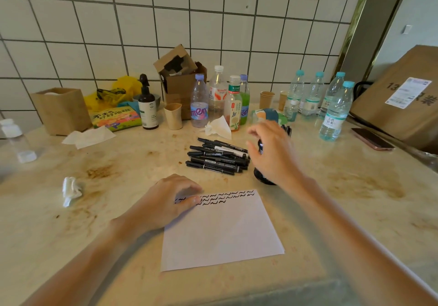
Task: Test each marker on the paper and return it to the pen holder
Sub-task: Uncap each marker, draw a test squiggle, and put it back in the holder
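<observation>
At the left we see a crumpled tissue on the stained counter. Our left hand rests on the paper's top left corner, its grip loosely curled on nothing. A pile of black markers lies beyond the paper. Our right hand, blurred, hangs over the dark pen holder, its grip clamped on one marker.

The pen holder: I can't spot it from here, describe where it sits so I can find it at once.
Start at the white paper on the counter and look past its far right corner. A round black pen holder stands there, mostly hidden behind the right hand, right of the loose marker pile. It is the only upright black container; the markers lie flat.
</observation>
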